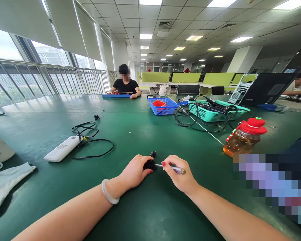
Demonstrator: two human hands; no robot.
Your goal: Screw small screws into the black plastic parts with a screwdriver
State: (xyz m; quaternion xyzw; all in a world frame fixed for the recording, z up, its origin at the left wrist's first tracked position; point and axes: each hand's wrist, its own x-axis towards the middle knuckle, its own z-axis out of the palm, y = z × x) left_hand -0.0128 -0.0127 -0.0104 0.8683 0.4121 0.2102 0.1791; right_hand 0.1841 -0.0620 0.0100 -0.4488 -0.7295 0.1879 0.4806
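Note:
My left hand (134, 172), with a pale bangle on its wrist, is closed on a small black part (149, 164) and steadies it on the green table. My fingers cover much of this part, so its kind is unclear. From the right, my right hand (185, 177) grips a screwdriver (178, 170) with a translucent purplish handle. Its thin metal shaft points left, and the tip meets or nearly meets the black part; exact contact cannot be made out. Just beyond my left fingertips is another small black piece (153, 154), perhaps joined to the held part.
A white power strip (64, 148) with a black cord lies left. Ahead are a blue basket (163, 110) and a teal basket (208, 116) of cables. A red-lidded jar (243, 140) stands right. A person (125, 85) sits across the green table (130, 214).

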